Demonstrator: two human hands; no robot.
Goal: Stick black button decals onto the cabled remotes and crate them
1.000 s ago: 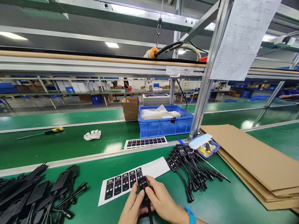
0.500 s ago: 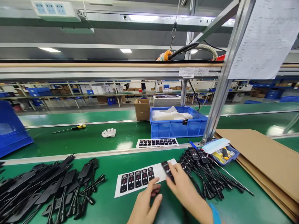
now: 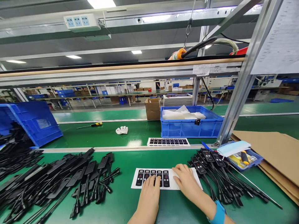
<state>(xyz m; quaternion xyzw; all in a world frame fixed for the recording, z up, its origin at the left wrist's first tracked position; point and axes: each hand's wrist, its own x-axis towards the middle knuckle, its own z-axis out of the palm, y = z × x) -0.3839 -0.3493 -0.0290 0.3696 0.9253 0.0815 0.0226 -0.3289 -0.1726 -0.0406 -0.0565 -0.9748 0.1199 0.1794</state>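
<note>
A white backing sheet (image 3: 191, 182) with several black label stickers (image 3: 153, 178) lies on the green bench in front of me. My left hand (image 3: 149, 196) rests flat on the sheet's near edge, fingers out over the stickers. My right hand (image 3: 187, 180) lies on the bare white part of the sheet, fingers bent and spread, holding nothing; it wears a blue wristband. Just right of it lies a row of black cabled controllers (image 3: 210, 161). A large pile of unlabelled black controllers (image 3: 58, 180) spreads out at the left.
A second sticker sheet (image 3: 168, 142) lies by the conveyor rail. Behind it stand a blue crate (image 3: 191, 127) and a cardboard box (image 3: 153, 109). A white glove (image 3: 122, 130) and a screwdriver (image 3: 91, 125) lie on the belt. Cardboard sheets (image 3: 275, 152) and a small blue tray (image 3: 243, 157) sit right; a tilted blue bin (image 3: 35, 123) left.
One second ago both hands held a controller over the sheet. The right hand carried it to the row at the right and let it go. Both hands now rest on the sheet; the view panned left.
</note>
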